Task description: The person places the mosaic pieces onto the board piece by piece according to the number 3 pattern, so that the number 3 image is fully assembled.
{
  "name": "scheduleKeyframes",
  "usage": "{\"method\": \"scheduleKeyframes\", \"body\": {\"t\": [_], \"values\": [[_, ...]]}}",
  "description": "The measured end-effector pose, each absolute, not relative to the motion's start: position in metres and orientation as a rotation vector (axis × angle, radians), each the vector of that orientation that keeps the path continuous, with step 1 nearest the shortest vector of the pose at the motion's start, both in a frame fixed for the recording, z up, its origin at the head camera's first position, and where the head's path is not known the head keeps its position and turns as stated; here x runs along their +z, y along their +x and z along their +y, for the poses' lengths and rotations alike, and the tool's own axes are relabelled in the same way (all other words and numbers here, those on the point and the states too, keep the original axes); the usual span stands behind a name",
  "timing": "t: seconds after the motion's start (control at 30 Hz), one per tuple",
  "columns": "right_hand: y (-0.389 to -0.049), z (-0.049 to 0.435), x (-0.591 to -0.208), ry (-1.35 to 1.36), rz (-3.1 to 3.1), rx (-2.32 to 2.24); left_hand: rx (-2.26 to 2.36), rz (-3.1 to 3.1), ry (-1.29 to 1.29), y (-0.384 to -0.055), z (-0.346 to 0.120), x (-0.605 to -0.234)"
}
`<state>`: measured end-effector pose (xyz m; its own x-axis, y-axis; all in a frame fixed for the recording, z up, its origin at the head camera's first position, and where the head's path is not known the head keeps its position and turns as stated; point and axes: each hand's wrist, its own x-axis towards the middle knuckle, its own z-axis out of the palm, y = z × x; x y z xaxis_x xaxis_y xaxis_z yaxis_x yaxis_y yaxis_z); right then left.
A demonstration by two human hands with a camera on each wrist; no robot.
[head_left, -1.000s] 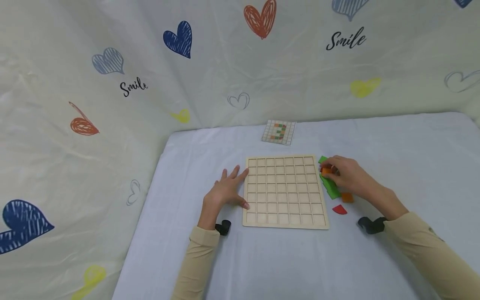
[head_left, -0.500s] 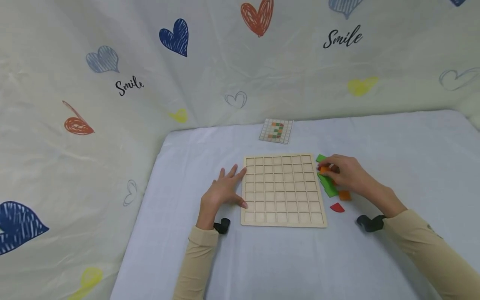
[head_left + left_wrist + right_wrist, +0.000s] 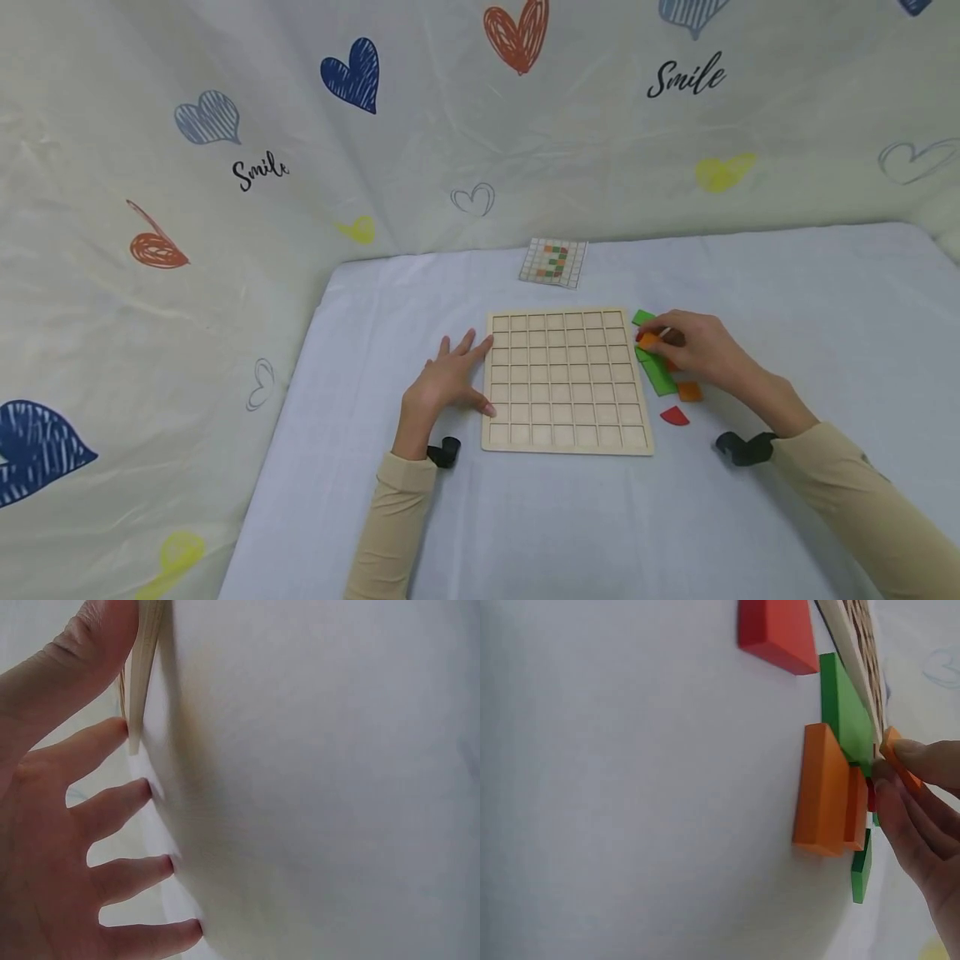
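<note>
A wooden grid board lies on the white cloth, its square cells bare. My left hand is spread at the board's left edge, with thumb and index fingertip on the rim and the other fingertips down on the cloth. Between thumb and fingers my right hand pinches an orange square tile, just off the board's right edge. Under and beside that hand lie green tiles, another orange tile and a red quarter-round tile. Part of the pile is hidden by the hand.
Behind the board lies a small card printed with a grid and a coloured pattern. Black wrist mounts sit by both cuffs. A cloth backdrop with hearts and lettering rises behind and left of the table.
The view shifted slightly. My right hand stays over the tiles and lifts the orange tile a little, tilting it. My left hand keeps its place on the board.
</note>
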<state>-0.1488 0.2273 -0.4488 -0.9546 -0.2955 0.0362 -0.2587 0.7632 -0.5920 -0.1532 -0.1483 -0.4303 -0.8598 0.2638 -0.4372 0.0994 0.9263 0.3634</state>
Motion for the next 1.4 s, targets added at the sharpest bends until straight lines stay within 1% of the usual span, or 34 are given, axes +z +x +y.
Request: {"method": "scheduleKeyframes", "body": {"t": [0.27, 0.63, 1.2, 1.4], "values": [[-0.148, 0.227, -0.448, -0.404, 2.831, -1.049, 0.442, 2.587, 0.272, -0.152, -0.148, -0.429], [-0.159, 0.211, -0.442, -0.382, 2.814, -1.118, 0.449, 2.593, 0.263, -0.152, -0.148, -0.428], [-0.176, 0.186, -0.441, -0.478, 2.732, -1.210, 0.487, 2.588, 0.265, -0.152, -0.148, -0.431], [-0.183, 0.172, -0.439, -0.463, 2.691, -1.243, 0.485, 2.595, 0.259, -0.152, -0.149, -0.431]]}}
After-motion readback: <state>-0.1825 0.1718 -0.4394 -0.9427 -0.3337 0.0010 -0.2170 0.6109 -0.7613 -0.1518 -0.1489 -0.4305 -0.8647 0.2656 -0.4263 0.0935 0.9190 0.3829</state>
